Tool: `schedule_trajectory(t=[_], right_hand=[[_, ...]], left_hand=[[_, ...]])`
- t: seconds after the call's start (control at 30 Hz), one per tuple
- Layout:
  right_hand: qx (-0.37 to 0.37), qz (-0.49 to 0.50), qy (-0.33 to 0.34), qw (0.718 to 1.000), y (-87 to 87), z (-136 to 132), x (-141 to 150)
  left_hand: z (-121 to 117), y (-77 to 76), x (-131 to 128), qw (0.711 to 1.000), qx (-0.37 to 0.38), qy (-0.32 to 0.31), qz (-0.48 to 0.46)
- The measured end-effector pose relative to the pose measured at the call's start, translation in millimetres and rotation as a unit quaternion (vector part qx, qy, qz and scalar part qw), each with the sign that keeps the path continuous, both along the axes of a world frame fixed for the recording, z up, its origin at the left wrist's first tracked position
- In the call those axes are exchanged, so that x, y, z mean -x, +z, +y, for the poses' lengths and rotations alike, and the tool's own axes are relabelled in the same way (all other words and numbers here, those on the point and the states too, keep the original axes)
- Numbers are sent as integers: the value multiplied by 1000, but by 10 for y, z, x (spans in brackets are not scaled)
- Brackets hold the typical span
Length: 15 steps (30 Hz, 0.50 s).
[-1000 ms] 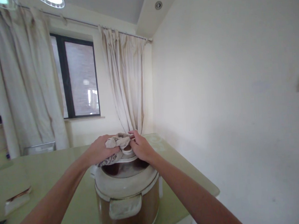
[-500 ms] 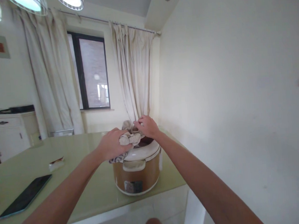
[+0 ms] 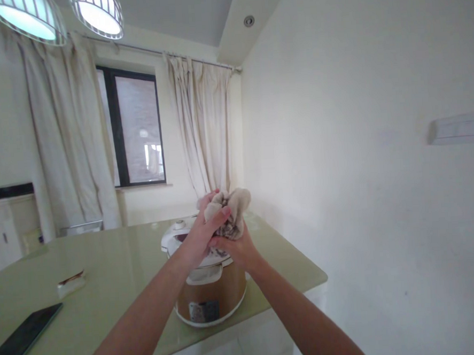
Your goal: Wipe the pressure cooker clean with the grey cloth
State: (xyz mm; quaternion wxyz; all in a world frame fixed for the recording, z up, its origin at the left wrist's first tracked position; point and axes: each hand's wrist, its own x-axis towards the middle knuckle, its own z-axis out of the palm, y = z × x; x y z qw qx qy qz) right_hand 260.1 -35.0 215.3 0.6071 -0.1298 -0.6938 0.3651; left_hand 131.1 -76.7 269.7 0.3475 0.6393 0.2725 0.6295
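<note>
A crumpled beige cloth (image 3: 234,210) with dark patterned patches is bunched between my two hands, just above a rice cooker. My left hand (image 3: 205,227) grips it from the left, thumb laid across its front. From below and the right, my right hand (image 3: 237,247) closes around the same cloth, partly hidden by it. The rice cooker (image 3: 210,294) has a brown body, a white lid and a dark front panel, and it stands near the table's front edge. My hands and the cloth cover much of its lid.
On the green-topped table (image 3: 118,276), a dark phone or tablet (image 3: 24,340) lies at the left, with a small white-and-brown item (image 3: 71,283) beyond it. A white wall (image 3: 362,202) rises along the right side. Curtains and a window stand behind, and lamps hang overhead.
My left hand has moved right and my right hand lower, bringing both together around the cloth. The cloth is now bunched and higher over the cooker. The view has shifted right and up.
</note>
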Motion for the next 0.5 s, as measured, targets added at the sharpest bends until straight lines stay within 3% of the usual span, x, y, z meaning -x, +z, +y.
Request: schedule_trajectory(t=[0.03, 0.07, 0.13, 0.23, 0.3, 0.4, 0.5], right_hand=[[14, 15, -34, 999, -70, -5, -69], [17, 28, -82, 996, -133, 14, -156], [16, 50, -189, 981, -261, 93, -339], [25, 33, -298, 954, -552, 162, -467], [-1, -8, -338, 941, -840, 91, -417], [-65, -71, -352, 931, -1304, -174, -250], [-68, -131, -352, 924, -1528, -425, -129]], left_hand=[[-10, -6, 5, 999, 8, -40, 36], [-12, -22, 52, 995, 5, -42, 94], [24, -97, 236, 972, -36, 48, 229], [178, -330, 547, 896, -115, 221, 366], [302, -528, 668, 859, -151, 279, 401], [423, -757, 705, 834, -167, 316, 420], [453, -829, 686, 824, -165, 327, 433]])
